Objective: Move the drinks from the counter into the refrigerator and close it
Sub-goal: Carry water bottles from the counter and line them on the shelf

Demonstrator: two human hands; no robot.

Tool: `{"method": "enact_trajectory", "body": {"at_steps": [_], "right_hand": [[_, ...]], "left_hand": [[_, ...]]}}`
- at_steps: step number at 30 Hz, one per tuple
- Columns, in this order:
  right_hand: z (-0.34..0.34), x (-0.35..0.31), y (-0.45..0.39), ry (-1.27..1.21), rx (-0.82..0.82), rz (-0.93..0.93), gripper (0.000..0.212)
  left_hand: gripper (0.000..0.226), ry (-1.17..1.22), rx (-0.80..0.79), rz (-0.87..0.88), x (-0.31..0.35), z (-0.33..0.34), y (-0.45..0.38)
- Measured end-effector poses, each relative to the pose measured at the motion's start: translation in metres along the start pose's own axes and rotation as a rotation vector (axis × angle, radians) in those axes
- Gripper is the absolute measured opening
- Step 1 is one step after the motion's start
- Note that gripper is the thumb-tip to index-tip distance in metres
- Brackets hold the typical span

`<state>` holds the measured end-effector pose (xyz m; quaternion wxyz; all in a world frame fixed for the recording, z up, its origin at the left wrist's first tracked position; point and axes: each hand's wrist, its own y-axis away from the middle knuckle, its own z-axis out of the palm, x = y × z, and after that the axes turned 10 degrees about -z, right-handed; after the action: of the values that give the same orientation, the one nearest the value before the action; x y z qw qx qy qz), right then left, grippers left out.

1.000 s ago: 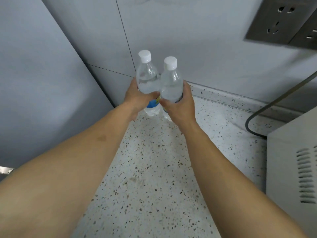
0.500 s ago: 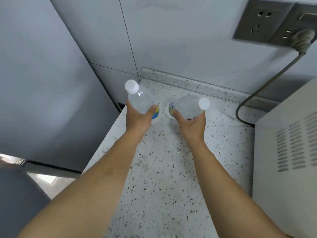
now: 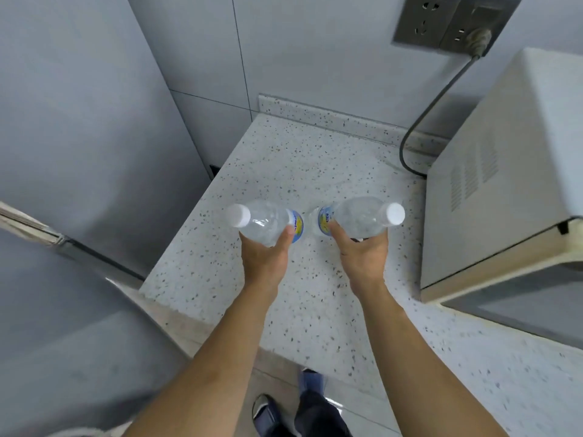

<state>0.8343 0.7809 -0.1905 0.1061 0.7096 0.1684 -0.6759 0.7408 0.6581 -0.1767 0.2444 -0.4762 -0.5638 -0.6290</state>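
— Head view: what have you got, and which way do they point?

— My left hand [image 3: 264, 259] grips one water bottle [image 3: 264, 223], and my right hand [image 3: 366, 253] grips the other bottle [image 3: 358, 217]. Both lie nearly level, long axes running left to right. The left bottle's white cap [image 3: 238, 215] points left, toward the refrigerator [image 3: 79, 121]; the right one's cap [image 3: 395, 213] points right, toward the microwave [image 3: 504, 171]. Their labelled ends face each other in the middle, close but apart.

— How do your fingers sit on them?

— Each bottle rests across my palm on the far side of the hand. My thumbs curl over the near side by the blue-and-yellow labels, and my other fingers wrap underneath, mostly hidden. Both hands are closed round the bottles.

— Where is all this?

— Above the speckled counter [image 3: 299, 159], between refrigerator and microwave, with no contact with the surface that I can see. A cord [image 3: 419, 127] runs from the wall socket [image 3: 454, 22] down behind the microwave.
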Motion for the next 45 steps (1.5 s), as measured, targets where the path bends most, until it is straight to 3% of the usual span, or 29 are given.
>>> {"method": "enact_trajectory", "body": {"at_steps": [11, 17, 21, 25, 29, 34, 36, 40, 45], "right_hand": [[-0.063, -0.024, 0.097, -0.049, -0.086, -0.033, 0.057], [-0.095, -0.025, 0.141, -0.203, -0.229, 0.097, 0.032], [-0.110, -0.018, 0.169, -0.275, -0.322, 0.277, 0.046], [-0.109, -0.013, 0.199, -0.380, -0.467, 0.479, 0.056], [-0.093, -0.012, 0.238, -0.393, -0.607, 0.692, 0.072], [-0.061, -0.011, 0.295, -0.308, -0.843, 0.830, 0.072], [-0.045, -0.014, 0.318, -0.264, -0.919, 0.848, 0.068], [-0.001, -0.020, 0.368, -0.175, -1.091, 0.832, 0.062], [0.063, -0.033, 0.439, -0.066, -1.227, 0.740, 0.076]], "left_hand": [[0.046, 0.163, -0.105, 0.000, -0.058, -0.066, 0.094], [0.036, 0.492, -0.200, -0.097, -0.084, -0.096, 0.160], [0.062, 0.588, -0.166, -0.304, -0.105, -0.106, 0.214], [0.058, 0.677, -0.217, -0.404, -0.132, -0.126, 0.255], [0.056, 0.822, -0.141, -0.404, -0.156, -0.165, 0.286], [0.064, 0.895, -0.057, -0.334, -0.174, -0.228, 0.315], [0.067, 0.931, -0.014, -0.305, -0.180, -0.255, 0.323], [0.048, 0.977, 0.132, -0.336, -0.197, -0.318, 0.331], [0.061, 0.760, 0.386, -0.312, -0.213, -0.410, 0.340]]}}
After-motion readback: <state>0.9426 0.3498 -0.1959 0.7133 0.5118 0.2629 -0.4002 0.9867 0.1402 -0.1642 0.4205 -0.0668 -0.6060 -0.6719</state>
